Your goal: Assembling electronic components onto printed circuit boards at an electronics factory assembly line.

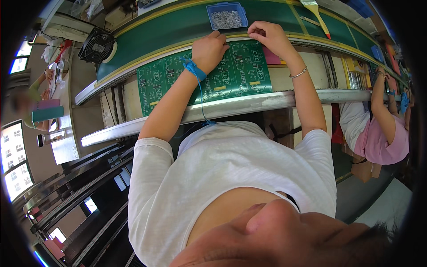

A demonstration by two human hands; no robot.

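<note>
A green circuit board panel [213, 75] with several digit displays and small parts lies across the metal rails in front of me. Over its far edge is my left hand [210, 51], fingers curled and pressed together; what they hold, if anything, is hidden. A blue wrist strap [194, 69] with a cord circles that wrist. My right hand [271, 38] is raised above the board's far right corner, thumb and fingers pinched; anything between them is too small to name. Beyond both hands stands a blue bin [208, 18] filled with small clear parts.
A green belt [155, 44] runs behind the board, with a brush [315, 13] at its right. A black fan [97, 46] stands left. The near metal rail [249, 101] crosses before me. Another person in pink [382, 138] works at right; one more sits far left.
</note>
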